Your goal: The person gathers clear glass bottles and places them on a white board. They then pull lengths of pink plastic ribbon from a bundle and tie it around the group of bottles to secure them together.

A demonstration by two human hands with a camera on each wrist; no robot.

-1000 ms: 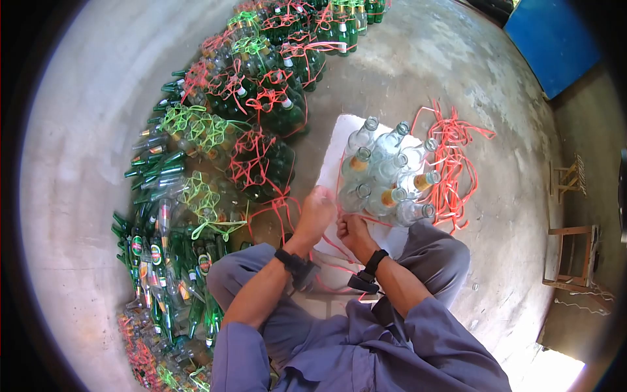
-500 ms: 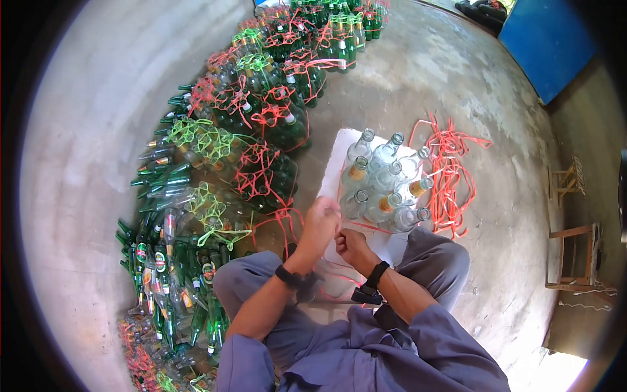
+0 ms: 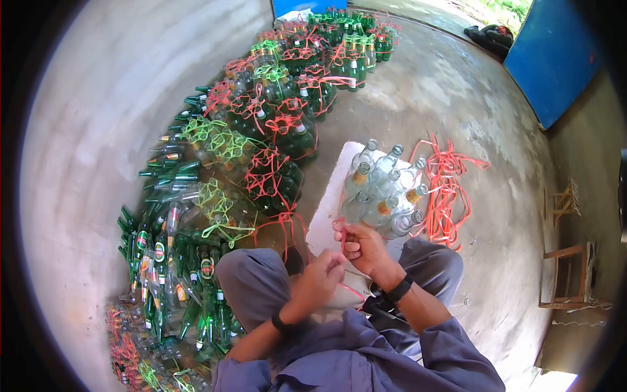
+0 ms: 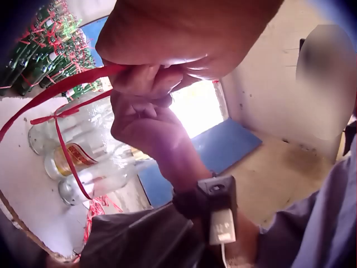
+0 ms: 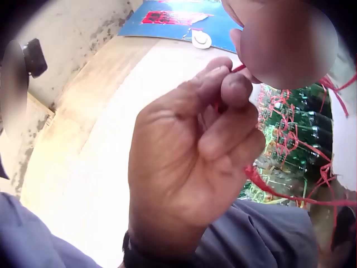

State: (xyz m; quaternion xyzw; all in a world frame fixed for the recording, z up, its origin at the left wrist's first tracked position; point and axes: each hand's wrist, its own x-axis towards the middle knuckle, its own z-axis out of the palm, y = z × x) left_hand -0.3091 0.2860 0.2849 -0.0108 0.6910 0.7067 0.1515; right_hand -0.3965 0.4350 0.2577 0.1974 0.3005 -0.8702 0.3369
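A group of clear glass bottles [image 3: 385, 189] stands on a white board [image 3: 328, 199], some with orange-yellow labels. Red plastic strapping [image 4: 61, 89] runs round the bottles' lower part, with a crossing at their near side. My right hand [image 3: 367, 248], just in front of the bottles, pinches the strap between thumb and fingers; a length of red strap [image 5: 279, 192] trails from its curled lower fingers. Close beside and below it, my left hand [image 3: 320, 281] has its fingers curled round the strap. In the left wrist view the right hand [image 4: 150, 131] sits against the left.
Loose red strapping [image 3: 446, 189] lies in a heap right of the board. Many green bottles [image 3: 281, 179] bound in red and green strap, plus loose bottles [image 3: 157, 255], line the left side. A wooden stool [image 3: 568, 274] stands right. A blue panel [image 3: 555, 59] is far right.
My left hand has drawn down and back toward my body; the right hand has moved up toward the bottles, fingers raised. The head view has tilted up, showing more of the doorway.
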